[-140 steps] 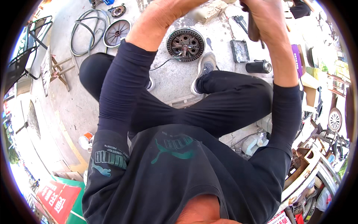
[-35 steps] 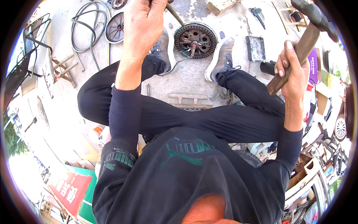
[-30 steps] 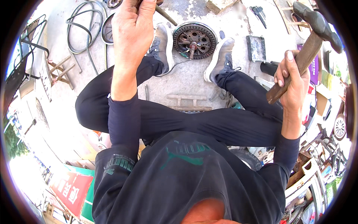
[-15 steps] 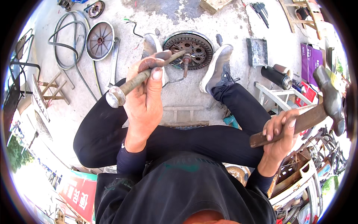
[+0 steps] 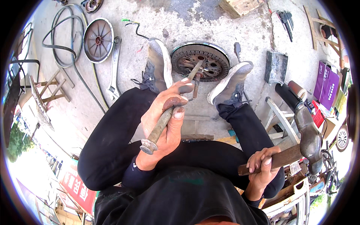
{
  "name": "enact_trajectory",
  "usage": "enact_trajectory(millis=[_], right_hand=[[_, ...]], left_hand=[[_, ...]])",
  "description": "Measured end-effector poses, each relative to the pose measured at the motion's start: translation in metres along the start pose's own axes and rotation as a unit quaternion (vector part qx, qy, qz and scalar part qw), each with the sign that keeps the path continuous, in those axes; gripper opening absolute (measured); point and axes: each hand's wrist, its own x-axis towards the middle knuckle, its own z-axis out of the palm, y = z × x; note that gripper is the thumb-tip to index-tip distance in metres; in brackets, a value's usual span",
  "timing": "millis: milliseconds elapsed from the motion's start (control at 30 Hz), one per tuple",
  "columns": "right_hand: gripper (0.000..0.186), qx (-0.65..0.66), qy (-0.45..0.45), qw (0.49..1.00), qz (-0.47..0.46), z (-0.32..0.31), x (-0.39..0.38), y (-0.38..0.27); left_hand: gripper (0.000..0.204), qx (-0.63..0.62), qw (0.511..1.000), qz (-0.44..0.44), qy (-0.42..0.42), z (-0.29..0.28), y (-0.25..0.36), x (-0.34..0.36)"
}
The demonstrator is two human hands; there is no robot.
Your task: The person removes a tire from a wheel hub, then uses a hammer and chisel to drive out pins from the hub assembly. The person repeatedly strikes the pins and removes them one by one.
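Observation:
My left hand (image 5: 163,114) is wrapped round a worn metal punch (image 5: 160,127). Its flattened, mushroomed head points back toward me, and its narrow end reaches forward over the motor; I cannot tell whether it touches. In my right hand (image 5: 264,165) is a hammer (image 5: 288,155), held by its wooden handle over my right thigh, its steel head out to the right and apart from the punch. A round motor core (image 5: 183,62) with slotted edge, several holes and a shaft lies on the floor between my shoes, partly hidden by the punch.
A spoked round cover (image 5: 107,52), an adjustable wrench (image 5: 114,71) and a looped hose (image 5: 73,56) lie at left. On the right are a metal tray (image 5: 276,67), a black flask (image 5: 287,93), a purple box (image 5: 326,84) and a ladder-like frame (image 5: 281,118). A wooden block (image 5: 240,7) sits far ahead.
My left hand and the punch have moved right and nearer me, with the punch turned more forward. The hammer has come lower and left. The whole view has shifted somewhat.

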Motion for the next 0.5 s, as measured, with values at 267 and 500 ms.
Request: enact_trajectory(millis=[267, 500], right_hand=[[0.031, -0.004, -0.002, 1.0, 0.026, 0.005, 0.0, 0.001], [0.034, -0.014, -0.012, 0.999, 0.028, 0.008, -0.003, 0.0]], left_hand=[[0.016, 0.01, 1.0, 0.001, 0.003, 0.001, -0.008, 0.001], [0.009, 0.061, 0.997, 0.024, -0.029, 0.005, -0.01, 0.011]])
